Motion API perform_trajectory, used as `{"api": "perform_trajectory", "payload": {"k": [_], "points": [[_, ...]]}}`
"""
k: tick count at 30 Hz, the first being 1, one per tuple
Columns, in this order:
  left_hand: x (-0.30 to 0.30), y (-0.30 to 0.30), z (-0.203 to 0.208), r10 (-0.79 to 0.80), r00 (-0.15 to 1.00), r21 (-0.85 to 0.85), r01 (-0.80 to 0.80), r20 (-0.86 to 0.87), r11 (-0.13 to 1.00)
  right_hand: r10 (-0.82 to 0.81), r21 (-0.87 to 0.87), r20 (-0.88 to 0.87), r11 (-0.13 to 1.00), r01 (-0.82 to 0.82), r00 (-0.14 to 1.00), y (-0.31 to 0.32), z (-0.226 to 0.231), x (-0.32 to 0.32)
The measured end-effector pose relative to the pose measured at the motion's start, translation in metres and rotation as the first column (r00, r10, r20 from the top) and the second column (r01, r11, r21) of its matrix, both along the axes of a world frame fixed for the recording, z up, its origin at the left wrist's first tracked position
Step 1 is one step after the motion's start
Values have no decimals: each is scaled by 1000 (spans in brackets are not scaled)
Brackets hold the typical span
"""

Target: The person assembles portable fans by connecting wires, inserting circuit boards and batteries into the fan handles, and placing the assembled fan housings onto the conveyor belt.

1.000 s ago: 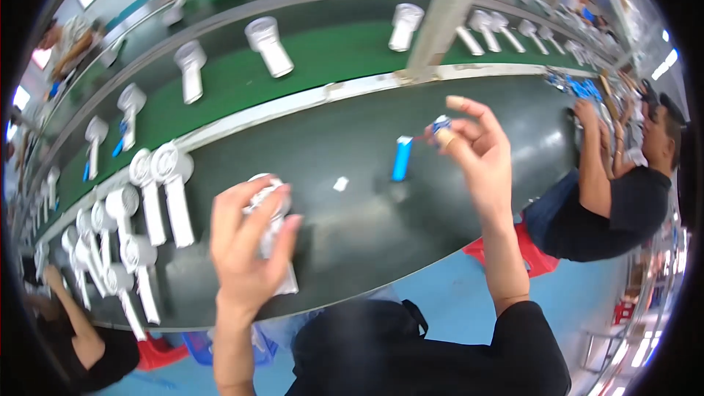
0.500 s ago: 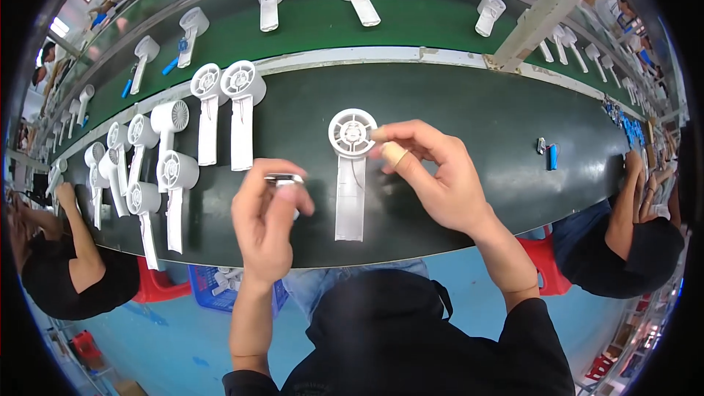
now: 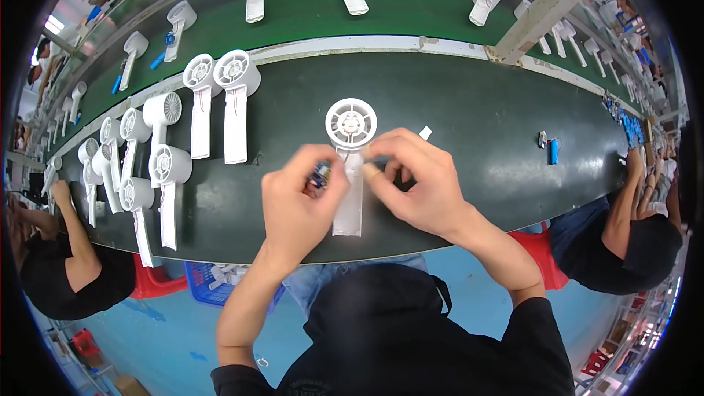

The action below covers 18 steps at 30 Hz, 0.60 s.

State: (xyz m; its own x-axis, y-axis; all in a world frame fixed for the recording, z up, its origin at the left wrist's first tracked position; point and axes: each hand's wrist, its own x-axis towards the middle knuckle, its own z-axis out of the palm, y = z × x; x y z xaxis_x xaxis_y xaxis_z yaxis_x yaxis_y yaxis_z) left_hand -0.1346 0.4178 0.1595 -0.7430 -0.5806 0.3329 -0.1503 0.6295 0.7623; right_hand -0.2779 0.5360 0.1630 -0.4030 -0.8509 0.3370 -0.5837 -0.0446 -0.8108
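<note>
A white handheld fan body (image 3: 348,202) lies on the dark green table in front of me, its round ringed head (image 3: 351,124) pointing away and its open handle toward me. My left hand (image 3: 299,194) is closed at the handle's left side. In its curled fingers sits a small dark part with shiny bits (image 3: 320,174), perhaps a circuit board. From the right, my right hand (image 3: 419,183) is pinched over the top of the handle, just below the head. Whatever is between its fingertips is hidden. A thin wire shows at the base of the head.
Several white fan bodies (image 3: 173,169) stand grouped at the left. A small white piece (image 3: 426,133) lies beyond my right hand. Farther right are a blue cylinder (image 3: 554,152) and a small metallic part (image 3: 542,139). More fans lie on the green belt (image 3: 411,11); co-workers sit both sides.
My left hand has moved right and away from me to the fan's handle, with the small part in it. My right hand has come down from the head's rim. The small white piece now shows.
</note>
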Motion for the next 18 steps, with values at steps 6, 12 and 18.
{"api": "perform_trajectory", "payload": {"k": [6, 12, 18], "points": [[-1, -9, -3, 203, 978, 830, -67, -56, 554, -45, -136, -462, 990, -21, 886, -20, -18, 12], [4, -12, -6, 120, 991, 600, -63, -56, 798, 2, -174, -207, 984, -39, 978, -22, -29, 8], [12, -18, 15, -128, 991, 42, 129, -33, 991, 130, -145, 143, 983, -109, 981, -7, -18, 4]]}}
